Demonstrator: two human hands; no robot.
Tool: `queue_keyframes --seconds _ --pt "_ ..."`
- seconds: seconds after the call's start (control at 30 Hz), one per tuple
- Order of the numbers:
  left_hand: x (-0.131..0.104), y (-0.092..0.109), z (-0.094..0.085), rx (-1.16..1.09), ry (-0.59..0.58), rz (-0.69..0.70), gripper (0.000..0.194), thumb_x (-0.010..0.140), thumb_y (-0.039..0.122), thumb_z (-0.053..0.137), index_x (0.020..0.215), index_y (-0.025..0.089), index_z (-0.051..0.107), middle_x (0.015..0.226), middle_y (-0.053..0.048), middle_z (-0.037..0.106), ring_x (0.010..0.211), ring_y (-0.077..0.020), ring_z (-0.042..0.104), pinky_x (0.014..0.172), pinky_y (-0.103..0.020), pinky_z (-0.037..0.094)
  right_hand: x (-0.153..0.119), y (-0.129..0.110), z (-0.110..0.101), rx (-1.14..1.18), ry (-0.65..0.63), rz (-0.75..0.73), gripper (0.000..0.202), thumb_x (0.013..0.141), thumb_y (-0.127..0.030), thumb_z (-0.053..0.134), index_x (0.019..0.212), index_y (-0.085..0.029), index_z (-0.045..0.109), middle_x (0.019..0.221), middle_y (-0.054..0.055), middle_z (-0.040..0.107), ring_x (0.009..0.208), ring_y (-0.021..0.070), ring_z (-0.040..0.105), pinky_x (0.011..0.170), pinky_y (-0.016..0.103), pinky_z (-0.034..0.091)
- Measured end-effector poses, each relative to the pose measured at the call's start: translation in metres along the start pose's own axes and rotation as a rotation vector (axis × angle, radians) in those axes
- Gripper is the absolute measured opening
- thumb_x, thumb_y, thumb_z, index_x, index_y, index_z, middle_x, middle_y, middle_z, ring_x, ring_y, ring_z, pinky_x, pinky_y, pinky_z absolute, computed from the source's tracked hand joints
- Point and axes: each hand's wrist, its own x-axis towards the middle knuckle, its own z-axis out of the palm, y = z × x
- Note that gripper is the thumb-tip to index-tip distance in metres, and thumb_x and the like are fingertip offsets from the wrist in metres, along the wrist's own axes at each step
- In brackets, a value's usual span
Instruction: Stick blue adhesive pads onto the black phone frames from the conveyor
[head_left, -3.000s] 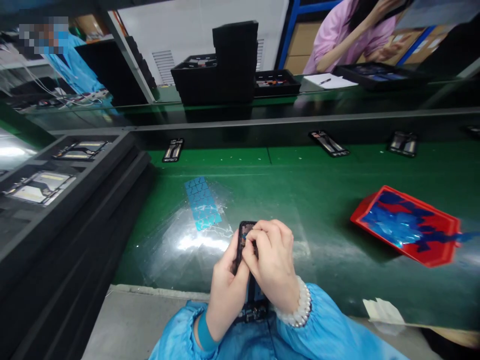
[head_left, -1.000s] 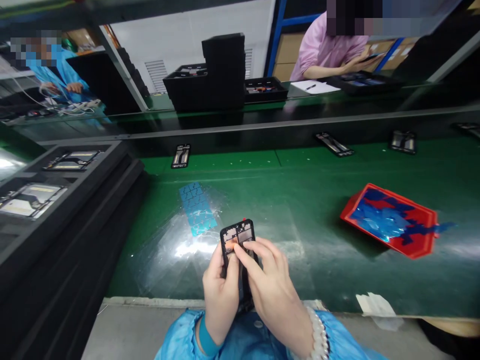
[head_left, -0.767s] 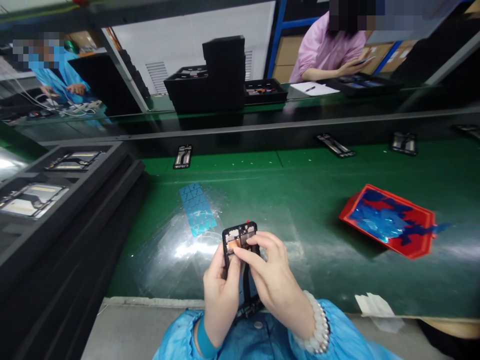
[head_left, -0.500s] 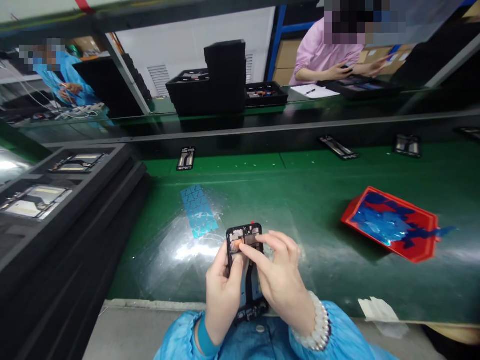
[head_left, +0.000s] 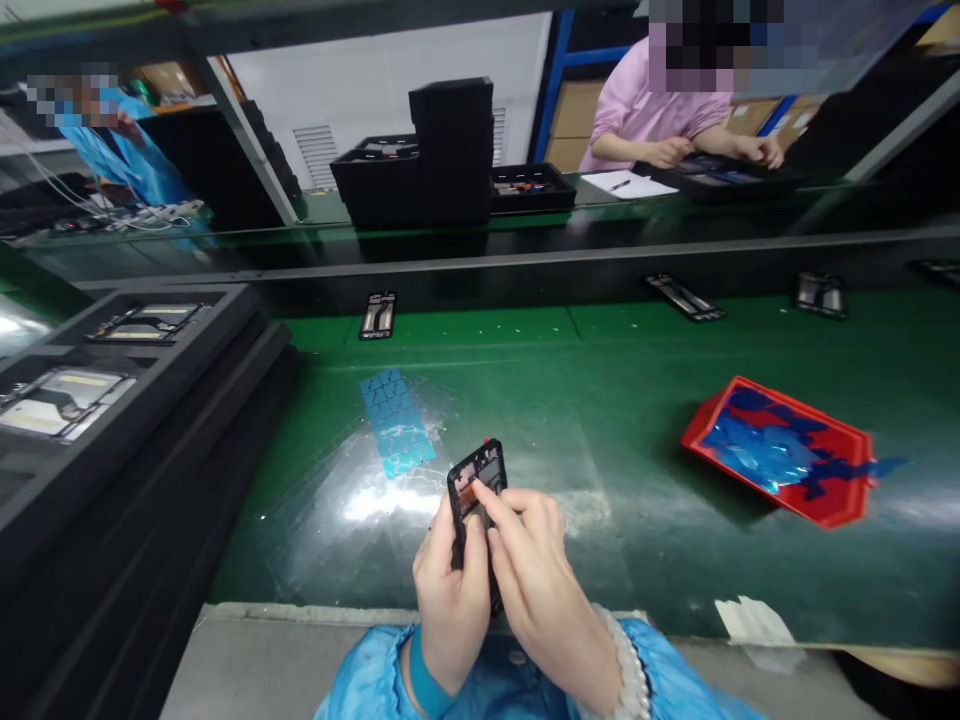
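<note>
A black phone frame [head_left: 478, 476], with a copper-coloured patch inside near its top end, is held above the bench's front edge. My left hand [head_left: 452, 590] wraps round its left side, with the thumb lying over the inside face. My right hand [head_left: 536, 575] rests against the right side. Its index finger is stretched out and its tip touches the copper-coloured patch; the other fingers are half bent, and no object shows between them. The phone frame stands tilted, its lower part hidden by my hands. Beyond it lies a blue sheet of die-cut stickers [head_left: 397, 422] on clear film.
A red bin [head_left: 847, 510] with blue film scraps stands to the right. Black foam trays [head_left: 247, 345] holding phone frames are stacked at left. Several phone frames, including one [head_left: 377, 316], lie along the back ledge. Across the bench are two people, one in pink [head_left: 626, 105].
The phone frame has turned and tilted, showing its edge more. My right hand has shifted left and down, and its middle finger has come off the frame's top. The person in pink has lowered their hands.
</note>
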Motion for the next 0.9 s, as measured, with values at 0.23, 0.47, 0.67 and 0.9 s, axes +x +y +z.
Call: queue_keyframes --seconds 0.23,0.47,0.67,0.9 --pt "0.001 0.003 -0.001 -0.034 -0.01 -0.044 0.032 0.085 0.025 0.052 0.115 0.025 0.062 0.113 -0.003 0.068 0.104 -0.0204 0.063 0.09 -0.027 0.048 -0.002 -0.003 0.001 0.007 -0.019 0.008 0.047 0.089 -0.01 0.035 0.136 -0.017 0.033 0.104 0.011 0.051 0.096 0.0208 0.049 0.082 0.038 0.047" --pt "0.005 0.008 0.001 -0.244 -0.055 -0.181 0.03 0.083 0.026 0.055 0.111 0.02 0.063 0.11 -0.004 0.069 0.101 -0.0194 0.064 0.086 -0.025 0.05 -0.004 -0.002 -0.002 0.002 -0.025 -0.004 0.049 0.087 -0.008 0.035 0.136 -0.017 0.036 0.104 0.01 0.052 0.098 0.0198 0.049 0.083 0.035 0.047" --pt "0.015 0.017 0.001 -0.473 -0.1 -0.259 0.037 0.08 0.024 0.058 0.117 0.018 0.056 0.104 -0.005 0.071 0.095 -0.0178 0.066 0.081 -0.024 0.052 -0.009 0.022 -0.011 0.155 0.081 0.248 0.054 0.088 -0.029 0.049 0.137 -0.02 0.03 0.12 0.012 0.049 0.111 0.0236 0.048 0.088 0.038 0.046" --pt "0.039 0.013 -0.011 -0.49 -0.237 -0.172 0.021 0.082 0.022 0.056 0.103 0.018 0.057 0.098 -0.005 0.069 0.091 -0.0177 0.065 0.08 -0.026 0.049 0.001 0.036 -0.015 0.419 -0.384 0.442 0.026 0.092 -0.04 0.039 0.09 -0.02 0.056 0.072 0.0 0.062 0.063 0.0134 0.057 0.059 0.024 0.046"
